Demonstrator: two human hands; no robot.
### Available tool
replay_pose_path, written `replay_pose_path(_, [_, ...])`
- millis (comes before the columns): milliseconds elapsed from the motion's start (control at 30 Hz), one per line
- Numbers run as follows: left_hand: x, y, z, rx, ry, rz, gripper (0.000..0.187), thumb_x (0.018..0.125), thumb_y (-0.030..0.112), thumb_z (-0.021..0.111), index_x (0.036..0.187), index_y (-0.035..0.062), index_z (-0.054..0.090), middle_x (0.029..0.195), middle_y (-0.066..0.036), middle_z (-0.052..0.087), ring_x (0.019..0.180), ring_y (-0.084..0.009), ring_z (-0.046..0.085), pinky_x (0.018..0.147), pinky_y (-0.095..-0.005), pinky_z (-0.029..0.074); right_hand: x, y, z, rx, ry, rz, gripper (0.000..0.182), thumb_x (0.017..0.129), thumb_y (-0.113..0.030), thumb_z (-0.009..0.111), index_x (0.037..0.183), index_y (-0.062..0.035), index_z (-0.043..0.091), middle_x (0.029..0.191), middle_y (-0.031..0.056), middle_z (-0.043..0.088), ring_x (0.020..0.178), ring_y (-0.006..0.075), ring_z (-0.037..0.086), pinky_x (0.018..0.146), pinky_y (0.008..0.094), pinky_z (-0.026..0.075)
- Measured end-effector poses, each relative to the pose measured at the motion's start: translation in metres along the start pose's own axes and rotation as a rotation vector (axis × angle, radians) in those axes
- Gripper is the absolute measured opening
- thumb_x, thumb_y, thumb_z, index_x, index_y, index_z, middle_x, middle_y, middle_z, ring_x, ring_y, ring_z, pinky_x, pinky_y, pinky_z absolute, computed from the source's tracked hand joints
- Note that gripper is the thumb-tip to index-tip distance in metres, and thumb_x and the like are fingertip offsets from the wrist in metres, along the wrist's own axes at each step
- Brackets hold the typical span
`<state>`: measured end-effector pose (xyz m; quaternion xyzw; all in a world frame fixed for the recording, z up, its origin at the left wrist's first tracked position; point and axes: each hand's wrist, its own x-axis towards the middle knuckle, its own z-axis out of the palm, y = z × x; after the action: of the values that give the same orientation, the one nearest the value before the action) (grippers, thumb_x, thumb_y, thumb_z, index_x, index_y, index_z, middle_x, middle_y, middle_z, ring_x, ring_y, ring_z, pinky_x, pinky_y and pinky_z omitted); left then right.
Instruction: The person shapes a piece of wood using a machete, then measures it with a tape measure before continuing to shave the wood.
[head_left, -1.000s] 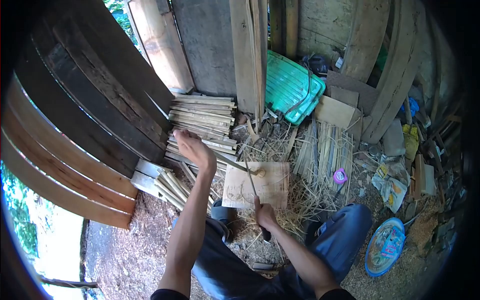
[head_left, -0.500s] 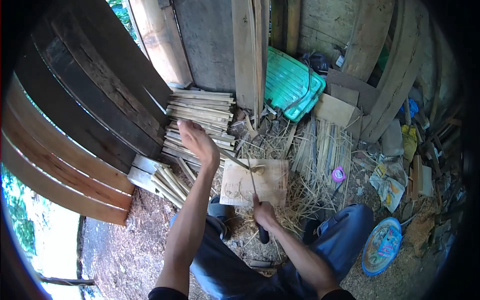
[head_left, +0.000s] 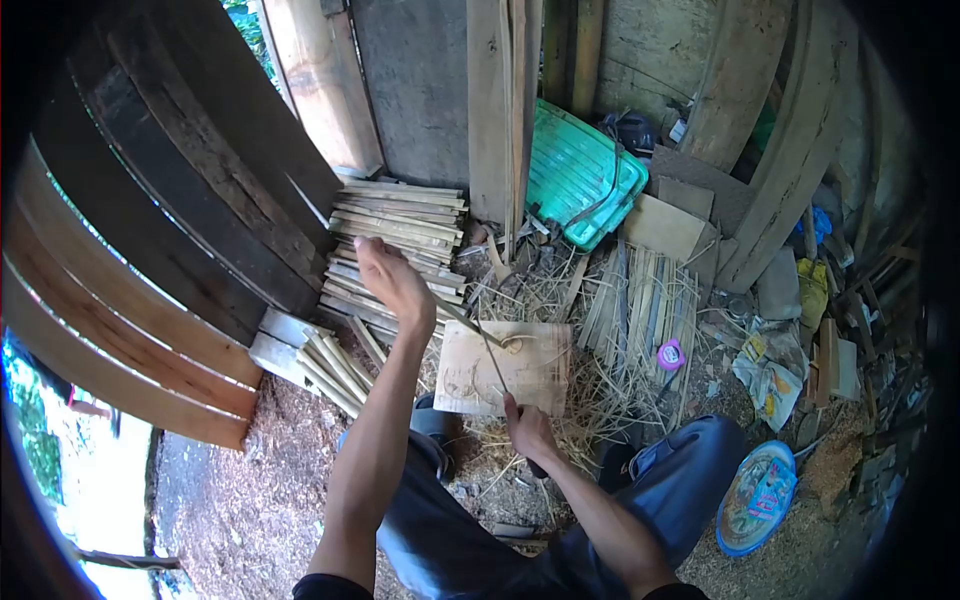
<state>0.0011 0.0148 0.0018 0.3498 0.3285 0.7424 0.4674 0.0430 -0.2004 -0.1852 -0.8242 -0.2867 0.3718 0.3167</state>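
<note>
In my left hand (head_left: 395, 283) is a thin strip (head_left: 462, 318) that slants down to the right, its far end over a wooden block (head_left: 505, 370). My right hand (head_left: 531, 432) grips the dark handle of a knife (head_left: 493, 362), whose narrow blade points up and left and meets the strip near its end. A small curled shaving (head_left: 514, 345) lies at the strip's tip. The block sits on the ground between my legs.
Stacked split sticks (head_left: 395, 225) lie at the back left, more strips (head_left: 650, 300) to the right. Also around are a green crate (head_left: 583, 175), a pink tape measure (head_left: 671, 355), a blue-rimmed basin (head_left: 757, 500) and a plank wall (head_left: 130, 330). Shavings litter the floor.
The knife blade has tilted further left, and its handle end has swung to the right with my right hand. My left hand holds nearly the same place. A blurred shape now shows outside at the far left.
</note>
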Motion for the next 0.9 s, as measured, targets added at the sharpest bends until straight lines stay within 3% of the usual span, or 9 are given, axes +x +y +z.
replay_pose_path(33, [-0.002, 0.000, -0.002, 0.020, -0.003, 0.019, 0.038, 0.095, 0.037, 0.036, 0.066, 0.0135, 0.031, 0.060, 0.004, 0.025, 0.053, -0.0064, 0.024, 0.048, -0.0243, 0.021, 0.008, 0.020, 0.012, -0.100, 0.112, -0.157, 0.071, 0.091, -0.056, 0.032, 0.056, 0.0024, 0.054, 0.047, 0.0132, 0.053, 0.042, 0.0247, 0.056, 0.046, 0.0390, 0.044])
replay_pose_path(67, [0.000, 0.000, 0.001, 0.030, -0.015, 0.043, 0.038, 0.095, 0.037, 0.037, 0.067, 0.0135, 0.031, 0.060, 0.004, 0.024, 0.053, -0.0069, 0.024, 0.049, -0.0244, 0.022, 0.017, 0.035, 0.013, 0.069, -0.132, 0.173, 0.072, 0.090, -0.057, 0.033, 0.056, 0.0026, 0.054, 0.047, 0.0137, 0.052, 0.041, 0.0248, 0.055, 0.044, 0.0386, 0.044])
replay_pose_path(167, [0.002, 0.007, -0.001, -0.119, -0.070, -0.077, 0.038, 0.094, 0.040, 0.037, 0.068, 0.0125, 0.033, 0.061, 0.004, 0.024, 0.054, -0.0082, 0.025, 0.051, -0.0246, 0.022, 0.006, 0.010, -0.010, 0.009, -0.143, 0.196, 0.070, 0.090, -0.057, 0.033, 0.056, 0.0016, 0.053, 0.045, 0.0120, 0.051, 0.039, 0.0231, 0.053, 0.040, 0.0361, 0.043])
replay_pose_path(267, [-0.002, 0.006, 0.005, -0.123, -0.132, -0.034, 0.036, 0.095, 0.039, 0.037, 0.076, 0.0097, 0.036, 0.066, 0.001, 0.033, 0.057, -0.0094, 0.031, 0.053, -0.0241, 0.029, 0.004, -0.010, -0.012, 0.254, -0.176, 0.274, 0.064, 0.091, -0.055, 0.035, 0.059, -0.0012, 0.049, 0.046, 0.0067, 0.047, 0.037, 0.0187, 0.049, 0.037, 0.0328, 0.041])
replay_pose_path(433, [0.001, 0.004, 0.006, -0.083, -0.395, -0.085, 0.032, 0.092, 0.040, 0.048, 0.082, 0.0100, 0.041, 0.066, -0.002, 0.044, 0.061, -0.0109, 0.043, 0.056, -0.0237, 0.036, -0.023, -0.076, -0.041, 0.463, -0.257, 0.030, 0.059, 0.091, -0.054, 0.036, 0.061, -0.0036, 0.043, 0.047, 0.0033, 0.044, 0.036, 0.0133, 0.044, 0.035, 0.0297, 0.039])
replay_pose_path(567, [-0.007, 0.003, 0.008, -0.082, -0.330, -0.117, 0.032, 0.089, 0.040, 0.054, 0.081, 0.0116, 0.042, 0.062, 0.001, 0.041, 0.057, -0.0082, 0.039, 0.050, -0.0208, 0.031, -0.019, -0.086, -0.042, 0.491, -0.251, -0.053, 0.061, 0.091, -0.054, 0.035, 0.060, -0.0024, 0.046, 0.047, 0.0041, 0.045, 0.037, 0.0128, 0.046, 0.035, 0.0292, 0.038])
replay_pose_path(667, [-0.008, 0.001, 0.008, -0.120, -0.264, -0.089, 0.031, 0.089, 0.037, 0.055, 0.081, 0.0108, 0.042, 0.061, 0.002, 0.040, 0.056, -0.0068, 0.037, 0.049, -0.0203, 0.029, 0.004, -0.044, -0.012, 0.252, -0.021, -0.198, 0.062, 0.091, -0.053, 0.035, 0.057, -0.0035, 0.049, 0.044, 0.0048, 0.046, 0.037, 0.0147, 0.048, 0.036, 0.0317, 0.039])
replay_pose_path(833, [0.008, 0.000, -0.002, -0.197, -0.316, -0.048, 0.031, 0.089, 0.038, 0.056, 0.080, 0.0109, 0.043, 0.062, 0.002, 0.038, 0.057, -0.0071, 0.038, 0.052, -0.0212, 0.031, -0.032, -0.099, -0.045, 0.252, -0.168, 0.014, 0.061, 0.093, -0.049, 0.035, 0.062, 0.0013, 0.052, 0.046, 0.0071, 0.048, 0.043, 0.0202, 0.053, 0.046, 0.0372, 0.043])
replay_pose_path(900, [0.001, 0.002, -0.001, -0.177, -0.335, -0.063, 0.031, 0.089, 0.038, 0.054, 0.080, 0.0109, 0.043, 0.062, 0.001, 0.039, 0.058, -0.0077, 0.039, 0.052, -0.0215, 0.031, -0.029, -0.089, -0.034, 0.178, 0.026, -0.257, 0.067, 0.091, -0.054, 0.034, 0.059, 0.0000, 0.057, 0.051, 0.0151, 0.056, 0.041, 0.0260, 0.056, 0.041, 0.0381, 0.043])
